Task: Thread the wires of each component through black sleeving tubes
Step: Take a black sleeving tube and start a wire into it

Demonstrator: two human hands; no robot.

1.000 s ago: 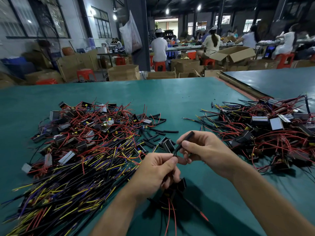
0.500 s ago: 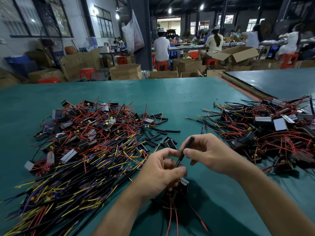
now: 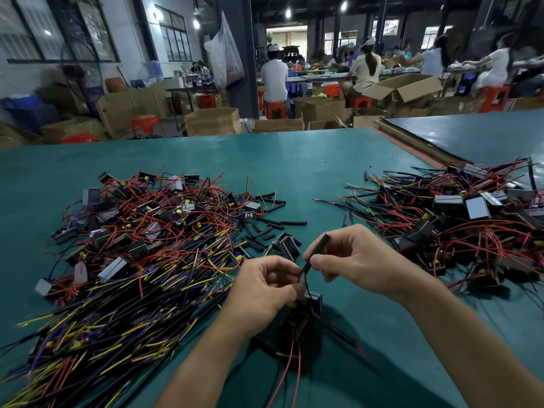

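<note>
My right hand [image 3: 362, 260] pinches a black tube [image 3: 323, 242] between thumb and forefinger, above the green table [image 3: 294, 160]. My left hand [image 3: 265, 287] grips a component [image 3: 313, 300] with curled fingers. Its thin wire [image 3: 307, 282] runs up to the tube's lower end.

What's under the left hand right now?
A black component pokes out beneath the left hand, red wires trailing from it. The hand covers most of its body.
</note>
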